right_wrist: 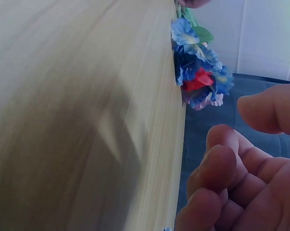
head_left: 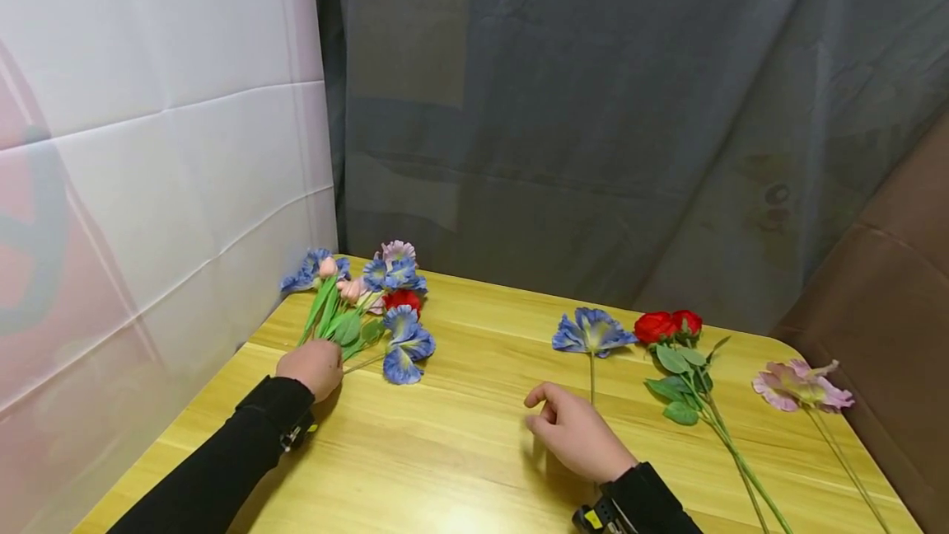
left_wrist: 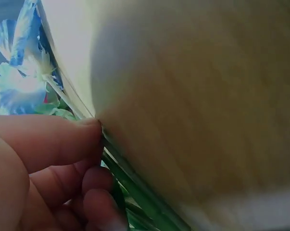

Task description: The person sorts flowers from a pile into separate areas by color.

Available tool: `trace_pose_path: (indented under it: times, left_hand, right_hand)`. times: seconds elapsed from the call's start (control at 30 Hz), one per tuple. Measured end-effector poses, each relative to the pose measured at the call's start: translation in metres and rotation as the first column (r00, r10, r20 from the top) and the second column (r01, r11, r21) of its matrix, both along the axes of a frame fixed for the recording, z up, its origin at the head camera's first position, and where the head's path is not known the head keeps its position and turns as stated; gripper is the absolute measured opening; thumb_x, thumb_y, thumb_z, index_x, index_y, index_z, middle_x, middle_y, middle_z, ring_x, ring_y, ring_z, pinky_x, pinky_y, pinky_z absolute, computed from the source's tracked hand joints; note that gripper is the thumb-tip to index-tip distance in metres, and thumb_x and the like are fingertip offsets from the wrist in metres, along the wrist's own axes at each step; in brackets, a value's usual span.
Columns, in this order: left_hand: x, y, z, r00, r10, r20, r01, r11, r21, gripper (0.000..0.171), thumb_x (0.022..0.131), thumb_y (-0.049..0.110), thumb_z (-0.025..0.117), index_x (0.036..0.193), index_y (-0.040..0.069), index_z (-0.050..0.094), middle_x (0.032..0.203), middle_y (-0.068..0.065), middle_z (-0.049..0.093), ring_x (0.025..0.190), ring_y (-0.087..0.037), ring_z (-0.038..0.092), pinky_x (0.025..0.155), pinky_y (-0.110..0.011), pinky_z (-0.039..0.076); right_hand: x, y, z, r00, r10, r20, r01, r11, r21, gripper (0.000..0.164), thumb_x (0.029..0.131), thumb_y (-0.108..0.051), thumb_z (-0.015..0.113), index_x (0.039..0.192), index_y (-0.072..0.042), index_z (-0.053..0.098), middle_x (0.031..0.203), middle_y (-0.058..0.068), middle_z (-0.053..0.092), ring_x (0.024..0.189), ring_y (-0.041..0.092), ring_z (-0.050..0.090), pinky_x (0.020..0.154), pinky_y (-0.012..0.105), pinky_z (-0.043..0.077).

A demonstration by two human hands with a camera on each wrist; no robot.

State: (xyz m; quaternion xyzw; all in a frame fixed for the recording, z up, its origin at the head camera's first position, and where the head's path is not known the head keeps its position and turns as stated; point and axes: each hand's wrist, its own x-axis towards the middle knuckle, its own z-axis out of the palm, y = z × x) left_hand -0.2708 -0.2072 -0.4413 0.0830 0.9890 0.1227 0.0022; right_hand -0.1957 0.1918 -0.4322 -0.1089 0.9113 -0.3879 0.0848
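Observation:
At the table's left side my left hand holds the green stems of a bunch of flowers. Blue flowers, pale pink tulips, a red flower and a pinkish frilled flower make up that bunch. In the left wrist view thumb and fingers pinch the stems. My right hand hovers over the table with loosely curled fingers, holding nothing, as the right wrist view shows. Nearest to it is a single blue flower, whose lower stem the hand hides.
Right of the single blue flower lie red roses with leaves and long stems. A pink-purple flower lies near the right edge of the wooden table. A white cloth hangs at left, a dark grey curtain behind.

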Motion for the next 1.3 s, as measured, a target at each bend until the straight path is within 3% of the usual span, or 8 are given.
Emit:
trace_pose_path:
  times: [0.27,0.43,0.67,0.8,0.93,1.13,1.3]
  left_hand:
    - [0.005,0.012,0.006,0.995,-0.094,-0.031,0.092,0.995,-0.043,0.019,0.100,0.010,0.055,0.081,0.008,0.058,0.078,-0.006,0.057,0.073,-0.026,0.061,0.067,-0.048,0.051]
    - [0.009,0.028,0.016,0.991,-0.130,-0.034,0.132,0.987,0.091,0.019,0.104,0.010,0.046,0.086,0.008,0.052,0.075,-0.005,0.052,0.068,-0.022,0.056,0.065,-0.042,0.046]
    - [0.012,0.052,0.024,0.989,-0.146,-0.009,0.142,0.941,0.306,0.014,0.106,0.011,0.045,0.094,0.009,0.051,0.077,-0.003,0.050,0.067,-0.017,0.047,0.065,-0.036,0.039]
    - [0.014,0.065,0.024,0.983,-0.181,0.030,0.153,0.897,0.414,0.013,0.106,0.011,0.046,0.094,0.010,0.051,0.075,-0.004,0.050,0.063,-0.016,0.045,0.063,-0.034,0.037]
    - [0.019,0.079,0.025,0.967,-0.245,0.074,0.172,0.836,0.522,0.013,0.105,0.008,0.047,0.093,0.009,0.052,0.072,-0.005,0.052,0.060,-0.016,0.048,0.059,-0.032,0.036]
    - [0.021,0.103,0.021,0.920,-0.365,0.143,0.192,0.739,0.646,0.011,0.105,0.007,0.047,0.095,0.007,0.052,0.074,-0.007,0.056,0.059,-0.020,0.058,0.053,-0.032,0.042]
    - [0.022,0.126,0.014,0.877,-0.441,0.193,0.161,0.647,0.745,0.011,0.104,0.006,0.048,0.094,0.004,0.052,0.078,-0.009,0.057,0.059,-0.021,0.063,0.056,-0.034,0.051]
  right_hand:
    - [0.001,0.002,0.000,1.000,0.012,0.013,-0.012,1.000,0.001,0.017,0.100,-0.025,0.064,0.110,-0.012,0.062,0.071,0.002,0.053,0.055,0.017,0.045,0.051,0.029,0.035]
    - [0.000,0.003,-0.001,1.000,0.025,0.015,-0.025,0.999,-0.021,0.017,0.101,-0.026,0.062,0.111,-0.012,0.062,0.070,0.002,0.051,0.055,0.017,0.043,0.051,0.029,0.034]
    - [0.000,-0.002,-0.001,0.999,0.038,0.006,-0.038,0.999,-0.030,0.016,0.101,-0.025,0.062,0.111,-0.012,0.063,0.070,0.001,0.051,0.054,0.016,0.043,0.051,0.029,0.035]
    - [0.002,-0.006,-0.001,0.998,0.055,0.009,-0.055,0.997,-0.051,0.017,0.101,-0.024,0.062,0.111,-0.011,0.063,0.069,0.001,0.051,0.054,0.016,0.043,0.051,0.029,0.035]
    - [0.003,-0.011,-0.001,0.998,0.065,0.008,-0.065,0.996,-0.053,0.017,0.101,-0.025,0.061,0.112,-0.011,0.063,0.069,0.000,0.051,0.054,0.016,0.043,0.051,0.029,0.035]
    - [0.004,-0.023,0.002,0.996,0.089,-0.002,-0.088,0.992,-0.086,0.022,0.102,-0.024,0.060,0.117,-0.007,0.061,0.072,0.001,0.054,0.056,0.016,0.046,0.054,0.030,0.037]
    - [0.004,-0.035,0.003,0.993,0.120,0.008,-0.117,0.984,-0.134,0.031,0.103,-0.023,0.059,0.127,-0.004,0.054,0.080,0.003,0.059,0.059,0.020,0.054,0.056,0.031,0.042]
